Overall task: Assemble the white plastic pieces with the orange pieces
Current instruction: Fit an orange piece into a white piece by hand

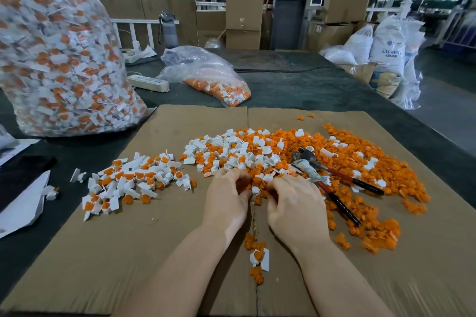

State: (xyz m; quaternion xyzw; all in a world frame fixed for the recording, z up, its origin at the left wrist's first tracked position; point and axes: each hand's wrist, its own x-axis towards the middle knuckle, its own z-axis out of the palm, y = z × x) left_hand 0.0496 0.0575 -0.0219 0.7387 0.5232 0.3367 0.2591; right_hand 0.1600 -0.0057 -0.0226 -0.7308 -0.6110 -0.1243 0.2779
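Observation:
A mixed heap of loose white pieces and orange pieces covers the middle and right of a cardboard sheet. To its left lies a smaller pile of joined white-and-orange parts. My left hand and my right hand sit side by side at the heap's near edge, fingers curled down into the pieces. A small white piece shows between the two hands. What each set of fingers holds is hidden by the hands themselves.
Red-handled pliers lie on the heap just right of my right hand. A big clear sack of joined parts stands at the left, a smaller bag and a power strip behind. Several loose pieces lie between my forearms.

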